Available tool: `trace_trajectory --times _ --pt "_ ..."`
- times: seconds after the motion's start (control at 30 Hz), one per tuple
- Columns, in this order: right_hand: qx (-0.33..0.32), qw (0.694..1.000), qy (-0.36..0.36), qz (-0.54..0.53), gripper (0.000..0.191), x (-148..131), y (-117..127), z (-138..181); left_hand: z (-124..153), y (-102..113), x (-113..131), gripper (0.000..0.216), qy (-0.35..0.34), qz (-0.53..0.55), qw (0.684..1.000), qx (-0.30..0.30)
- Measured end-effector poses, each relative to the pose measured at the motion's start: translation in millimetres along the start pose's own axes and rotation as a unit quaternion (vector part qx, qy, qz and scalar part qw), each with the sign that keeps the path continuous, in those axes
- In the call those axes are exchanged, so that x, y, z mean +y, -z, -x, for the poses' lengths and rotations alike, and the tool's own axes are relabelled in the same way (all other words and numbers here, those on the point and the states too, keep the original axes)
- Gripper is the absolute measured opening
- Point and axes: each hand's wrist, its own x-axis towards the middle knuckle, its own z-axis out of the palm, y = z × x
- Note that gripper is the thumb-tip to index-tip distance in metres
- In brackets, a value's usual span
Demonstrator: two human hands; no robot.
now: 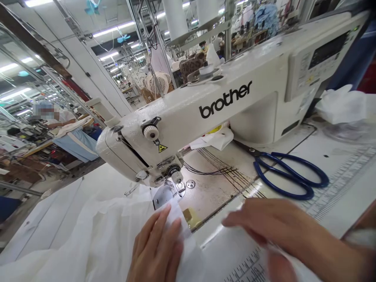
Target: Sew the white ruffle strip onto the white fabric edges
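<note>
My left hand (158, 246) lies on white fabric (100, 231), fingers stretched out and pressing a narrow strip of it just in front of the presser foot. To the right, my right hand (273, 223) is over the table, blurred by motion. Its fingers reach left and its thumb is apart from them; I see nothing held in it. The white sewing machine (188, 129), marked "brother", stands directly ahead. Its needle area (178, 186) is lit. The fabric spreads left from my left hand across the table.
Blue-handled scissors (289, 172) lie right of the needle, beyond my right hand. White cloth scraps (217, 138) sit under the machine arm, and crumpled white material (342, 103) rests at the right. Ruler markings (337, 188) run along the table. Another person (58, 115) works at far left.
</note>
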Motion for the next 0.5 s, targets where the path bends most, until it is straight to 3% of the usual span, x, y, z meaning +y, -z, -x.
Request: trace_trajectory --times 0.1,0.2,0.3,0.4,0.5 --pt "-0.050 0.993 -0.006 -0.110 0.017 -11.8 -13.3 -57.2 0.7 3.4 6.9 0.040 0.014 0.096 0.995 0.000" --pt "-0.028 0.987 0.034 -0.155 0.017 -13.2 -36.5 -85.3 -3.7 4.8 11.8 0.034 0.060 0.185 0.980 -0.029" --pt "-0.024 0.981 0.015 -0.194 0.016 -4.7 -49.7 -83.6 -7.9 5.7 13.2 0.031 0.096 0.225 0.969 -0.039" --pt "0.026 0.973 0.015 -0.227 0.014 -1.9 -47.4 -76.4 -11.1 9.5 15.3 0.027 0.105 0.271 0.956 -0.052" --pt "-0.005 0.973 0.131 -0.191 0.016 -8.8 -40.7 -74.8 -17.0 16.1 18.4 0.018 0.270 0.371 0.885 -0.078"
